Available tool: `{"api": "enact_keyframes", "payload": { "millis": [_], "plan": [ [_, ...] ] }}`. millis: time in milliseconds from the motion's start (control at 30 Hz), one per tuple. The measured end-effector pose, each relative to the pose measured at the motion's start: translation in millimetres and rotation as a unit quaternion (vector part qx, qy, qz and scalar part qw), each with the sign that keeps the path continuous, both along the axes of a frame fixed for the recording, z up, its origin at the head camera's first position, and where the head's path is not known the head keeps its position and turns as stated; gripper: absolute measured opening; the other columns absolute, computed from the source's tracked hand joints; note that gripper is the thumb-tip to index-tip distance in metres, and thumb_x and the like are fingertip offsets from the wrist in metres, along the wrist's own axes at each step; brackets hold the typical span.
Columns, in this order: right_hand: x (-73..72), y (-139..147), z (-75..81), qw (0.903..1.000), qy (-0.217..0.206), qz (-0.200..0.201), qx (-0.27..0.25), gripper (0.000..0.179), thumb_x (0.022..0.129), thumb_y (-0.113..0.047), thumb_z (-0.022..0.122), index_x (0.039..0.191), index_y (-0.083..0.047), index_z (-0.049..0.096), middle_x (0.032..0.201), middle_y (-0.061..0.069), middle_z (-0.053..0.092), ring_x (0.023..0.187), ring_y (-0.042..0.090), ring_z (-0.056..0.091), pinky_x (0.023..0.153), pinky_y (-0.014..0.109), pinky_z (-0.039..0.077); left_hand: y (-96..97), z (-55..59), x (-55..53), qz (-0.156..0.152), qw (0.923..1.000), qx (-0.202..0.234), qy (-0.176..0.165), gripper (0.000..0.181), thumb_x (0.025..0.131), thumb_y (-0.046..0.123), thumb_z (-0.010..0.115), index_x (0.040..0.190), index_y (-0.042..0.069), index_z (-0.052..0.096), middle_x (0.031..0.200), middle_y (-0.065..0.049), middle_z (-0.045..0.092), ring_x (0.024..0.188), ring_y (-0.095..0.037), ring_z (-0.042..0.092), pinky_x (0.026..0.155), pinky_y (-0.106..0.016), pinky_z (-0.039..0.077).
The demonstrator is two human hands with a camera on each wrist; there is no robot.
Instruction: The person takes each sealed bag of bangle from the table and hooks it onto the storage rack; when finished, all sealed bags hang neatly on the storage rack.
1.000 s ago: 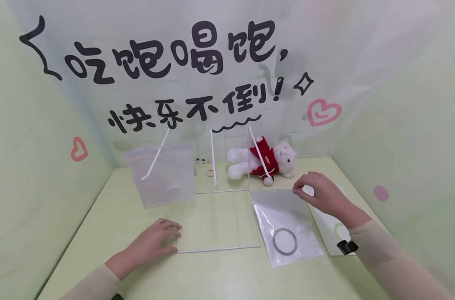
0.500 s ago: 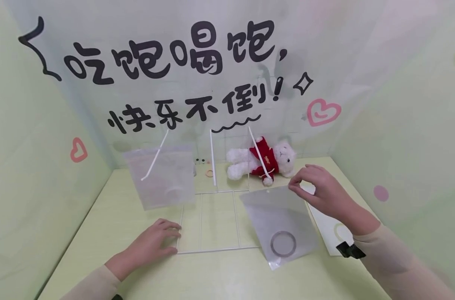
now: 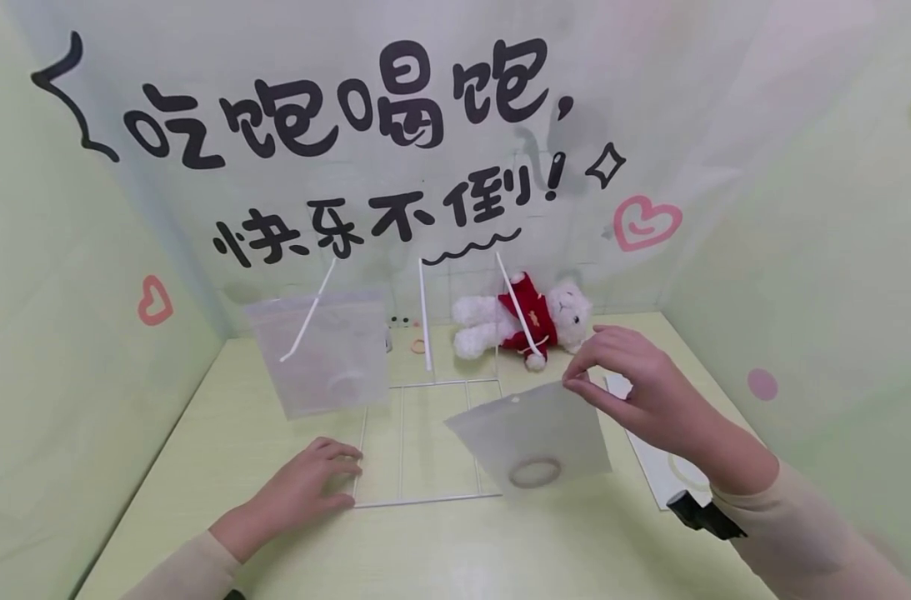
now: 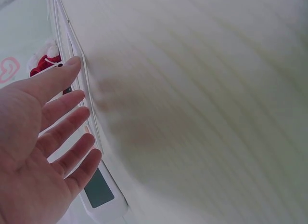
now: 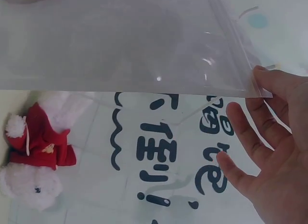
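My right hand (image 3: 635,383) pinches the top corner of a clear plastic bag (image 3: 575,433) between thumb and forefinger. A grey ring (image 3: 534,487) lies inside the bag, which hangs tilted over the right part of the wire rack's base and has a small hole near its top edge. In the right wrist view the other fingers of that hand (image 5: 274,151) stay loose. My left hand (image 3: 297,483) rests at the left edge of the white wire rack (image 3: 425,502), fingers relaxed against the wire. Another clear bag (image 3: 327,375) hangs on the rack's left hook.
Two more white hooks, a middle hook (image 3: 426,317) and a right hook (image 3: 518,304), jut forward. A plush bear (image 3: 530,321) in red lies behind the rack. Beyond my right hand is a white sheet-like piece (image 3: 653,467) with a pale ring. Printed curtains enclose the table.
My right hand has lifted the bag with the ring off the table and moved it left, tilting it toward the rack. The left hand has stayed on the rack's edge.
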State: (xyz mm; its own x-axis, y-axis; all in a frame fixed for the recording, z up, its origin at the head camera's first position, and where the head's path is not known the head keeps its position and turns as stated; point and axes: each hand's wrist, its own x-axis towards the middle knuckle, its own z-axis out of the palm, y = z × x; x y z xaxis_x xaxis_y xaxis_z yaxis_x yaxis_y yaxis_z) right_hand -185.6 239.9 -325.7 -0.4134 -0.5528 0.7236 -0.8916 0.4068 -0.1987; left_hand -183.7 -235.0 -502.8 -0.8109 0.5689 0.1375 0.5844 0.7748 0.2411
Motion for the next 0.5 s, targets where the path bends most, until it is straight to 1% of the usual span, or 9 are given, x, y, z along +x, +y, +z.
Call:
{"api": "enact_keyframes", "payload": {
  "millis": [67,133,200,267,367,433,500],
  "plan": [
    [3.1,-5.0,4.7,0.9998,-0.001,0.014,-0.012,0.023,0.082,-0.004,0.083,0.099,-0.016,0.074,0.094,-0.009,0.071,0.098,0.013,0.062,0.109,0.024,0.043,0.1,0.1,0.3,0.002,1.0000,-0.001,0.001,0.036,0.081,0.029,0.086,0.113,0.017,0.077,0.133,0.001,0.068,0.123,-0.024,0.058,0.103,-0.048,0.056],
    [5.5,-10.0,9.9,0.9994,0.001,0.024,-0.026,0.014,0.088,-0.009,0.081,0.099,-0.015,0.074,0.094,-0.007,0.071,0.099,0.014,0.062,0.110,0.024,0.043,0.2,0.0,0.6,0.003,1.0000,-0.001,0.001,0.036,0.080,0.029,0.086,0.113,0.017,0.077,0.133,0.002,0.068,0.122,-0.024,0.058,0.103,-0.048,0.056],
    [7.3,-15.1,15.6,0.9985,0.006,0.035,-0.042,0.008,0.091,-0.013,0.079,0.098,-0.012,0.074,0.093,-0.004,0.071,0.098,0.015,0.061,0.106,0.023,0.045,0.4,-0.2,0.7,0.004,1.0000,0.000,-0.001,0.036,0.080,0.029,0.086,0.113,0.017,0.077,0.133,0.001,0.068,0.122,-0.024,0.058,0.103,-0.048,0.056],
    [8.6,-19.8,21.8,0.9977,0.012,0.041,-0.053,0.007,0.093,-0.015,0.077,0.098,-0.011,0.074,0.092,-0.002,0.071,0.098,0.015,0.061,0.106,0.024,0.046,0.3,-0.6,0.8,0.005,1.0000,-0.001,-0.002,0.036,0.080,0.029,0.087,0.113,0.017,0.077,0.133,0.001,0.068,0.122,-0.024,0.058,0.103,-0.048,0.056],
    [9.9,-26.6,31.0,0.9972,0.014,0.045,-0.059,0.008,0.092,-0.013,0.078,0.099,-0.010,0.074,0.094,-0.001,0.072,0.098,0.016,0.061,0.102,0.024,0.047,-0.2,-1.5,0.2,0.006,1.0000,-0.002,-0.004,0.037,0.080,0.030,0.087,0.113,0.017,0.077,0.133,0.001,0.068,0.122,-0.024,0.058,0.103,-0.048,0.056],
    [10.4,-31.1,36.7,0.9971,0.013,0.046,-0.059,0.010,0.090,-0.010,0.079,0.099,-0.010,0.075,0.094,-0.001,0.073,0.099,0.016,0.062,0.102,0.025,0.047,-0.6,-1.8,-0.4,0.006,1.0000,-0.003,-0.004,0.038,0.079,0.031,0.087,0.113,0.017,0.077,0.133,0.001,0.068,0.123,-0.024,0.058,0.104,-0.048,0.056],
    [10.6,-35.6,41.9,0.9973,0.011,0.045,-0.057,0.011,0.089,-0.009,0.080,0.099,-0.011,0.075,0.095,-0.001,0.073,0.099,0.015,0.062,0.107,0.027,0.046,-0.8,-1.6,-1.1,0.005,1.0000,-0.003,-0.003,0.039,0.079,0.031,0.087,0.114,0.017,0.077,0.134,0.001,0.067,0.123,-0.024,0.058,0.104,-0.048,0.056]
  ]
}}
